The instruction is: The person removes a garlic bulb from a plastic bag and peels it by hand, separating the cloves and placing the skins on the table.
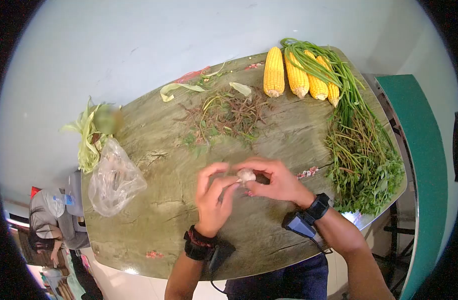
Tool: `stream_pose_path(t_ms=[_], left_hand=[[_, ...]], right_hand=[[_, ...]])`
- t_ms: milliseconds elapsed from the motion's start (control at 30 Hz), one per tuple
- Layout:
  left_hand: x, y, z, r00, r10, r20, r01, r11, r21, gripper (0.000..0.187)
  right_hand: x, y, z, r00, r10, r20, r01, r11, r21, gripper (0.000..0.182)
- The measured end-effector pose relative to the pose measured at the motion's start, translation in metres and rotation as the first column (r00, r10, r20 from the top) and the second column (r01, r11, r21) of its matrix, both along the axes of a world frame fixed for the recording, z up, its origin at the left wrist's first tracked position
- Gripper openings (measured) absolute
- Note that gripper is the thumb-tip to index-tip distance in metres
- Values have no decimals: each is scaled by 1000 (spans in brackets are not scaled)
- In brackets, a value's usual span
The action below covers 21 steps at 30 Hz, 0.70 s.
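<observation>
A small pale bulb, seemingly garlic [246,175], is held just above the middle of a wood-patterned desk [171,232], between a person's two hands. The thumb and fingers of the right hand [276,184] grip it from the right, thumb below and forefinger arched above. At its left side, the thumb and forefinger tips of the left hand [212,202] come together against it; blur hides whether they pinch it, while the other fingers are loosely bent and raised.

The desk's near edge curves below the wrists, close to the person's dark clothing [284,280]. Bare wood lies between the left hand and a clear plastic bag [118,182], near the left edge beside pale green husks [89,150]. Beyond the fingers, a strip of bare desk parts them from a loose heap of stems and leaves [229,115]. Yellow corn cobs [274,72] line the far right, partly under long green stalks [314,59]. A bundle of leafy greens [366,175] runs down the right edge, well apart from the right hand, with a green board [414,130] standing past it.
</observation>
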<state>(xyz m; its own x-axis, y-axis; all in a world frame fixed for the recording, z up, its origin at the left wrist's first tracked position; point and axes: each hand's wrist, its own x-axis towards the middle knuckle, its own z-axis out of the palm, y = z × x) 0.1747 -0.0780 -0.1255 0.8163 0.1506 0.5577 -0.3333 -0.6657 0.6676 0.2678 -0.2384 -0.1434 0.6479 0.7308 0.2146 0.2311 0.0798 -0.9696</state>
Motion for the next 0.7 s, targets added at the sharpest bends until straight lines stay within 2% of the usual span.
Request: stream_pose_path(t_ms=[33,133,333,433,533,700], left_hand=[[2,-1,1,999,-38,38,39,999,-8,14],[-2,0,-7,999,-52,8,52,998,-35,16],[1,-3,-8,992,-80,95,66,989,135,13],[-1,-5,-19,996,-53,71,55,998,-32,7],[-2,-3,-17,1000,4,-21,-9,979,-204,4],[5,3,-22,997,51,57,-38,979,-202,3]], right_hand=[[0,-1,1,1000,2,30,-1,999,-43,36],[-5,4,-4,927,70,-369,3,981,194,37],[2,1,-9,924,134,-358,-78,983,165,38],[4,-2,-3,938,208,-276,-191,978,88,37],[-3,4,-4,938,198,-283,-158,975,159,35],[1,1,4,912,231,-339,-178,968,179,39]])
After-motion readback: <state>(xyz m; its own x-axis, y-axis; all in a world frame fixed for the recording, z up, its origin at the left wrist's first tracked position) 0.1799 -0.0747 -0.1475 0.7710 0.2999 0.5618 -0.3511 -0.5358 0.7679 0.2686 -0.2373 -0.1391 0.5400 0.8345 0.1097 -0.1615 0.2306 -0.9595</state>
